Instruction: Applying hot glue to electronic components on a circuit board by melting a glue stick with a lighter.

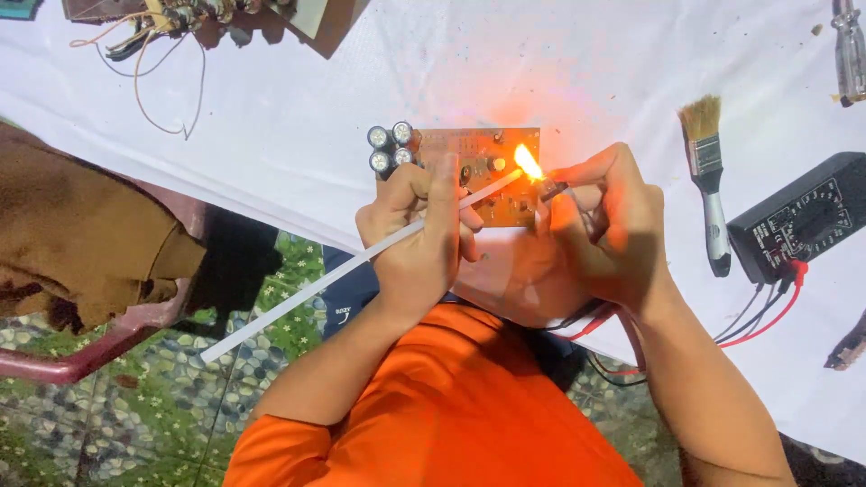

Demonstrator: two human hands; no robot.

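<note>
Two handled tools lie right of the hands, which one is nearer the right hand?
The paintbrush, with tan bristles and a pale handle, lies just right of the right hand. The screwdriver, with a clear handle, sits farther off at the top right corner.

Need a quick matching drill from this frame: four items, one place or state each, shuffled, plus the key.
Things:
1. white stick
2. flame
3. paintbrush
4. multimeter

Descriptions:
A. black, red and black leads attached
B. lying between the circuit board and the meter
C. burning at the stick's tip
D. gripped in the left hand

Pairs: 1-D, 2-C, 3-B, 4-A
</note>
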